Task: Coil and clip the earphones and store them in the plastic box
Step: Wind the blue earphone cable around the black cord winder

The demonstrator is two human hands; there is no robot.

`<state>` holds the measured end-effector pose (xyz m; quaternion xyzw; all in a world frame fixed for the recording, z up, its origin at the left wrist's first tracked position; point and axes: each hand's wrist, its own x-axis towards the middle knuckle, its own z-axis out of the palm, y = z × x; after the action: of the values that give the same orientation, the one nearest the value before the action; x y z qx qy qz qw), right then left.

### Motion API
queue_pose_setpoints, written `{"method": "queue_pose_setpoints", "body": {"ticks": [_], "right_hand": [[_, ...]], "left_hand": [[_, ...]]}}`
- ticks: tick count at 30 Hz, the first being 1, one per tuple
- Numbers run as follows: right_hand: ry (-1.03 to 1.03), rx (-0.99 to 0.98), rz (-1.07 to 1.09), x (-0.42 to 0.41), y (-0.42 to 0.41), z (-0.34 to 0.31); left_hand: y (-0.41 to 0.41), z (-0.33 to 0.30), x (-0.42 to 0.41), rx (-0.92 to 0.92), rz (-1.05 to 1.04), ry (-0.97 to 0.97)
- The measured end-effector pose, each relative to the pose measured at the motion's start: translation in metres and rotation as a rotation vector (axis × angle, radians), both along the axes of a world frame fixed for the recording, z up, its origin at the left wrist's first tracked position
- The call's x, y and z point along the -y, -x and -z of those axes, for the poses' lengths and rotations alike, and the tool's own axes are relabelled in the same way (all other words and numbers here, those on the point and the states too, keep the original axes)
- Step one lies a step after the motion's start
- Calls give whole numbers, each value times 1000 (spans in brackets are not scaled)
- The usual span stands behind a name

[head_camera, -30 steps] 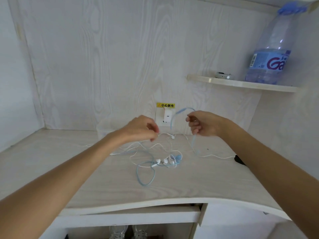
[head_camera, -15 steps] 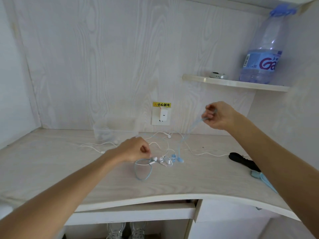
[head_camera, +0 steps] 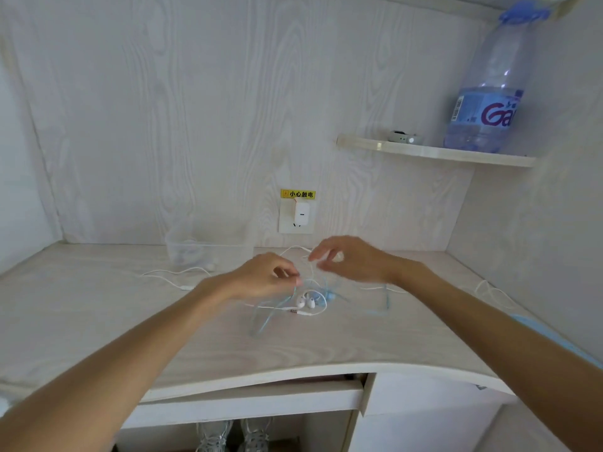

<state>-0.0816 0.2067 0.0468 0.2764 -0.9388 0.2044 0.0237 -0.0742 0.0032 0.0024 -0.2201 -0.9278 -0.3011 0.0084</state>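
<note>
A tangle of earphones lies mid-desk: white earbuds (head_camera: pixel 306 301) with a jack plug, and a light-blue earphone cable (head_camera: pixel 261 321) looping toward me, its blue earbud (head_camera: pixel 331 293) just right of the white ones. My left hand (head_camera: pixel 261 278) pinches the blue cable just above the tangle. My right hand (head_camera: pixel 352 259) hovers slightly blurred behind the tangle, fingers apart, close to a white cable with nothing gripped. The clear plastic box (head_camera: pixel 195 252) stands against the back wall, left of both hands.
More white cable (head_camera: pixel 176 275) trails left, and another white cable (head_camera: pixel 492 291) lies at the right wall. A charger (head_camera: pixel 301 213) sits in the wall socket. The shelf (head_camera: pixel 424 153) carries a large water bottle (head_camera: pixel 489 93). Shoes (head_camera: pixel 231 435) are under the desk.
My right hand has let go of the blue cable it held up and dropped toward the tangle. The blue cable now lies on the desk. My left hand stays pinched at the tangle.
</note>
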Motion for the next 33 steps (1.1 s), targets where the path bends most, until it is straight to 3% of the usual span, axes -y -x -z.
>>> {"method": "queue_pose_setpoints", "body": {"ticks": [3, 7, 12, 15, 17, 20, 23, 27, 29, 33], "right_hand": [[-33, 230, -61, 19, 0, 12], [248, 416, -46, 14, 4, 9], [576, 539, -10, -9, 9, 1], [825, 572, 110, -21, 12, -7], [785, 478, 211, -30, 15, -9], [528, 333, 380, -40, 21, -2], [496, 264, 506, -50, 27, 7], [476, 224, 650, -68, 31, 17], [454, 288, 664, -76, 27, 19], [559, 462, 547, -78, 20, 11]], "left_hand": [[-5, -21, 3, 184, -7, -277], [-8, -30, 21, 258, -115, -512], [-6, -23, 52, 102, -122, 65], [-3, -18, 68, 61, -224, 225], [-1, -18, 76, 25, -271, 171], [-3, -27, 76, 120, -262, -198], [-6, -35, 78, 225, -337, -419], [-3, -31, 92, 175, -505, -589], [1, -25, 103, 73, -602, -600], [5, -19, 105, -128, -771, -381]]}}
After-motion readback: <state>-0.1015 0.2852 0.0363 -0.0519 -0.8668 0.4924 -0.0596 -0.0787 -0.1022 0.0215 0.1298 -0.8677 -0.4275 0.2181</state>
